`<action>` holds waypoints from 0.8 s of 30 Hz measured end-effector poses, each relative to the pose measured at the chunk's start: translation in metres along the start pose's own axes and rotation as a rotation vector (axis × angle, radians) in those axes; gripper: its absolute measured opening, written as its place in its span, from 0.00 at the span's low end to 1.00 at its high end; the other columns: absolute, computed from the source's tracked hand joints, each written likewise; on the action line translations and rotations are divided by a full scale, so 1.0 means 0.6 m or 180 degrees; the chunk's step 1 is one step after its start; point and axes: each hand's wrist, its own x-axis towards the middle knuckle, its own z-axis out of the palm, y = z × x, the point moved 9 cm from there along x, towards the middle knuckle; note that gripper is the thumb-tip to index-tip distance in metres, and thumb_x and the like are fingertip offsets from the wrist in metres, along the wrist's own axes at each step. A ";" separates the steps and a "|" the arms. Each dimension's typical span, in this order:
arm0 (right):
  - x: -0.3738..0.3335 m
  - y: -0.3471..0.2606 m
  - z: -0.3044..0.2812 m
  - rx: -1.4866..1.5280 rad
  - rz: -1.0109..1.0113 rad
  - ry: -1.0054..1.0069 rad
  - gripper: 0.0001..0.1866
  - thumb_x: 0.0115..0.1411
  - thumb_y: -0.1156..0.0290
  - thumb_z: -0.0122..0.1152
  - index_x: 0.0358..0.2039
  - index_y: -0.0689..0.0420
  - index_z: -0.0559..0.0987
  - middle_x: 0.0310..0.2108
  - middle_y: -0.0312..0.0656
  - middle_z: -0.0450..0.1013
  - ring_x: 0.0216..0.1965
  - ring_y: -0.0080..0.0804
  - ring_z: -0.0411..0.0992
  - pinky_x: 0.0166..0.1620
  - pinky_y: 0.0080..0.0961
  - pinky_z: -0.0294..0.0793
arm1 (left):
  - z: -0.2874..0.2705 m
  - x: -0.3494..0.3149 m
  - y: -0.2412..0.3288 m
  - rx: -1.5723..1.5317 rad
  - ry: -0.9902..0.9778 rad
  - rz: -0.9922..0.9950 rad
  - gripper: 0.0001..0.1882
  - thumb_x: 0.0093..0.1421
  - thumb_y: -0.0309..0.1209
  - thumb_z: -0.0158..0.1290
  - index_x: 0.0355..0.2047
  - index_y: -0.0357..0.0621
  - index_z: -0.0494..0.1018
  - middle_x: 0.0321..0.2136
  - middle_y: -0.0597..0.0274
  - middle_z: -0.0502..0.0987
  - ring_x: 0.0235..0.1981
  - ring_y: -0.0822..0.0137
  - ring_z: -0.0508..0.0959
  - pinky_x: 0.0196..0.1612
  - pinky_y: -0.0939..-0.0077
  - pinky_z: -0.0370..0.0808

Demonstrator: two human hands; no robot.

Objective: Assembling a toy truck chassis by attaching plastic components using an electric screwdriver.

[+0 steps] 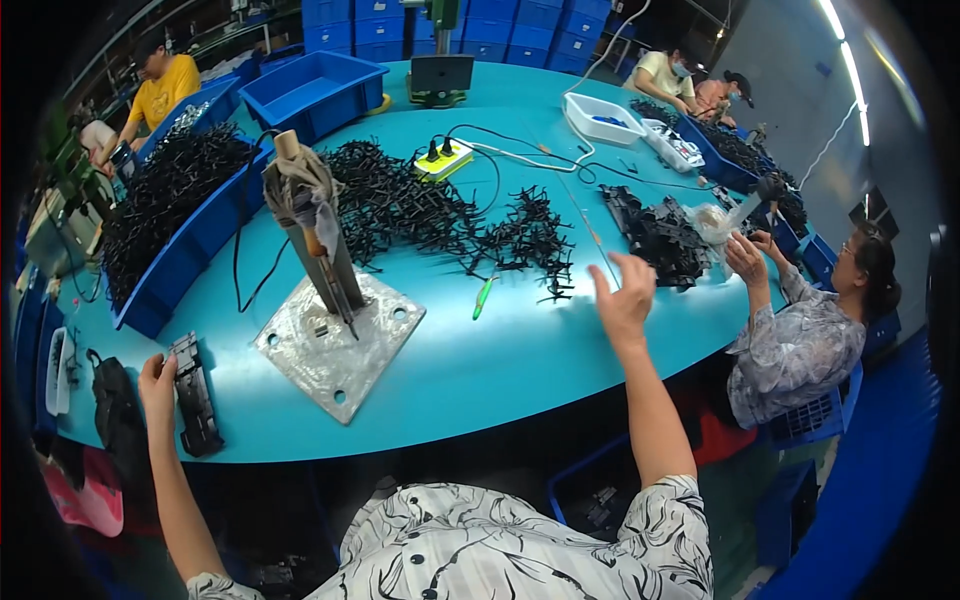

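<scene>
My left hand (157, 382) rests at the near left edge of the blue table (500, 360), its fingers on a long black plastic part (194, 394) lying there. My right hand (625, 292) is raised over the table with fingers spread and nothing in it, near a heap of black plastic parts (660, 235). A tilted post on a square metal base plate (340, 345) stands between my hands. A green screwdriver (483, 296) lies beyond the plate.
Black parts are piled mid-table (420, 205) and fill a blue bin (165, 215) at left. A yellow power strip (443, 160) and cables lie further back. A person (810, 330) works at right; others sit at the far side. White trays (603, 117) stand at the back.
</scene>
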 end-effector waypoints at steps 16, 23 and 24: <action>0.108 0.165 -0.009 -0.1616 -0.0447 0.0023 0.10 0.50 0.75 0.56 0.33 0.47 0.78 0.37 0.32 0.76 0.41 0.36 0.71 0.43 0.37 0.67 | 0.062 -0.250 0.284 0.0166 0.0571 0.1616 0.08 0.58 0.21 0.52 0.39 0.35 0.73 0.37 0.59 0.74 0.38 0.66 0.73 0.39 0.76 0.68; 0.089 0.045 -0.137 0.0609 -0.0403 0.0725 0.07 0.59 0.77 0.55 0.38 0.55 0.77 0.35 0.35 0.76 0.36 0.29 0.73 0.38 0.24 0.71 | 0.210 -0.361 0.388 -0.0866 -0.0890 0.1600 0.06 0.53 0.16 0.52 0.33 0.35 0.74 0.30 0.57 0.73 0.31 0.67 0.73 0.37 0.77 0.69; 0.085 0.061 -0.138 0.1746 0.0109 0.0771 0.05 0.62 0.76 0.54 0.39 0.57 0.76 0.34 0.35 0.76 0.34 0.25 0.73 0.36 0.21 0.71 | 0.232 -0.374 0.406 -0.1053 -0.1084 0.1671 0.06 0.53 0.16 0.53 0.32 0.35 0.75 0.30 0.58 0.75 0.31 0.66 0.73 0.37 0.77 0.69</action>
